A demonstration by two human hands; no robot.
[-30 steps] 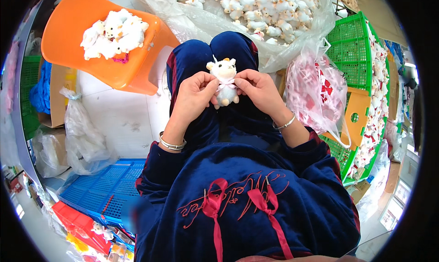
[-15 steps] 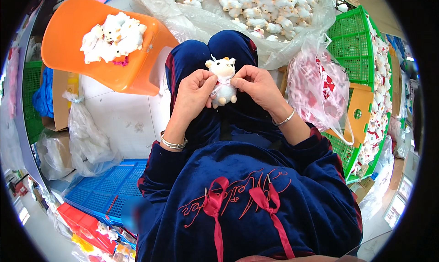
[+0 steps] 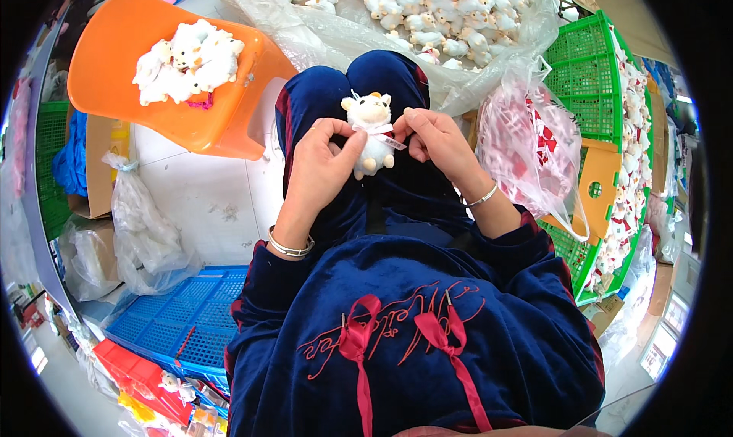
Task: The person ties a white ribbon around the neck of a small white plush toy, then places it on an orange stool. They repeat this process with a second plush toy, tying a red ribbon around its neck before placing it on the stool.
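A small white plush animal [image 3: 371, 156] with cream muzzle, cream feet and a hanging loop on its head is held upright above my lap. My left hand [image 3: 324, 161] pinches its side between thumb and fingers. Round its neck runs a pale ribbon [image 3: 377, 129], and a small printed strip [image 3: 394, 142] sticks out to the right. My right hand [image 3: 441, 143] is just beside the toy, thumb and forefinger pressed together at the ribbon's right end. Its other fingers curl next to the strip.
An orange chair [image 3: 114, 63] bears several white plush toys [image 3: 200, 59]. Ahead, many more toys [image 3: 427, 17] lie on clear plastic sheeting [image 3: 267, 17]. At right are a plastic bag [image 3: 527, 147] with red-and-white pieces and a green crate [image 3: 584, 78]. Blue crates [image 3: 175, 315] stand lower left.
My right hand has drawn away from the toy's neck, slightly to the right. The printed strip now points out to the right from the toy. My left hand still grips its side.
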